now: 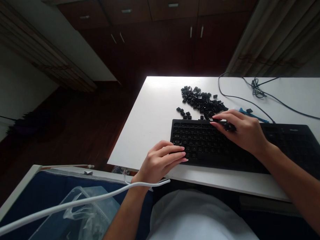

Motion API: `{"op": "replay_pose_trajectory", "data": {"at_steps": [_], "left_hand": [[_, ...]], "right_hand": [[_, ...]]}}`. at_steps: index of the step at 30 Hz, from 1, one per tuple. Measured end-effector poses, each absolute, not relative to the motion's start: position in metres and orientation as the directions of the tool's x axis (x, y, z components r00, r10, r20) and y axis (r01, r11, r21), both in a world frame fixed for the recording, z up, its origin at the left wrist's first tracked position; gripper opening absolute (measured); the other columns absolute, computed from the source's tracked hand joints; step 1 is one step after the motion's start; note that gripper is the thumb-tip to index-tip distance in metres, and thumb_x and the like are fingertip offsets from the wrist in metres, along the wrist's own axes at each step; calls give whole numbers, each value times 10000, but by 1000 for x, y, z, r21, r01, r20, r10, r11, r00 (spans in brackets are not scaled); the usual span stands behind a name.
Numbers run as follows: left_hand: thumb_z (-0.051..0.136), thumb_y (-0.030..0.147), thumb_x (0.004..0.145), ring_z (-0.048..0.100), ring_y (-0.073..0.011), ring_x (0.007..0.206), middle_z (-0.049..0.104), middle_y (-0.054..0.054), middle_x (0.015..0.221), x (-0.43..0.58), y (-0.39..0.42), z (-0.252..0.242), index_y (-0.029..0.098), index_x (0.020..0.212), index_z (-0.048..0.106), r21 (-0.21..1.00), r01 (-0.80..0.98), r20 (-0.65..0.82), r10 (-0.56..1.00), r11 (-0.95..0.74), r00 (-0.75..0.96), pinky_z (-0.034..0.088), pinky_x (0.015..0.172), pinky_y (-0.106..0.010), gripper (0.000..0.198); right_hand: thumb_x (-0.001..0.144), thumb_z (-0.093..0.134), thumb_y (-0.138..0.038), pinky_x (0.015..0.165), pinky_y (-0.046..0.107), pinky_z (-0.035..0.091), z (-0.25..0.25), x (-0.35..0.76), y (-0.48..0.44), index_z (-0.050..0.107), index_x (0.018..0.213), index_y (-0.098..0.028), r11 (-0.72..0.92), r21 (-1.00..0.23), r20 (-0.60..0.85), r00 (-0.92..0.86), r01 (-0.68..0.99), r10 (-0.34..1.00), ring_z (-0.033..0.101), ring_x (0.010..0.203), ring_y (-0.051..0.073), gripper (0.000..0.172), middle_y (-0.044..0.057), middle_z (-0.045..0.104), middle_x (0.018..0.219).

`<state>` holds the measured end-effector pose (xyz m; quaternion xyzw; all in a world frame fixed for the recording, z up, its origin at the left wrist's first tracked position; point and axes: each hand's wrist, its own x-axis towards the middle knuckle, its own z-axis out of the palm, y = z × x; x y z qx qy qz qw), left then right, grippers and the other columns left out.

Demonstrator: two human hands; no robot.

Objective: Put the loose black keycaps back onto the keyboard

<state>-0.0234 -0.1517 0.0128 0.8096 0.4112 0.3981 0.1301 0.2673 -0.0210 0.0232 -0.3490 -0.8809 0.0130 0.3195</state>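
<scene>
White table bears loose keycaps behind keyboard; cable beside.

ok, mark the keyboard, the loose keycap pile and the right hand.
keyboard (202, 143): head view, on its key field between the hands.
loose keycap pile (201, 99): head view, middle of the heap.
right hand (244, 131): head view, back of the hand.

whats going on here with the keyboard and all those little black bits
A person sits at a white table with a black keyboard. Their left hand rests on its left edge, while the right hand holds a few loose keycaps over the top row. A pile of keycaps lies behind the keyboard.
</scene>
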Motion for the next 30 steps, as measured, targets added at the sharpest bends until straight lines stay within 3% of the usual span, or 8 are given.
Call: {"op": "replay_pose_trajectory", "data": {"at_steps": [7, 16, 30], "left_hand": [[839, 172, 806, 635, -216, 1064, 734, -82, 1167, -29, -155, 13, 222, 1309, 656, 603, 604, 480, 842, -521, 246, 585, 930, -395, 537], [807, 201, 839, 586, -240, 1131, 685, -96, 1248, -27, -158, 10, 235, 1160, 734, 604, 637, 418, 871, -478, 258, 567, 949, -406, 331], [695, 59, 880, 668, -200, 1010, 721, -87, 1111, -25, -161, 15, 248, 1158, 730, 641, 553, 454, 844, -532, 286, 597, 897, -375, 338]], "right_hand": [[910, 740, -296, 760, 242, 555, 23, 267, -21, 714, 1138, -240, 780, -221, 520, -606, 585, 602, 737, 870, 139, 236, 3, 761, 1084], [926, 711, -322, 620, 227, 491, 25, 267, -22, 731, 1114, -245, 803, -176, 446, -681, 569, 580, 703, 767, 103, 204, -14, 751, 1040], [935, 683, -306, 585, 229, 484, 23, 269, -20, 722, 1147, -257, 811, -176, 421, -703, 557, 574, 697, 748, 112, 221, 7, 747, 1089]]}}
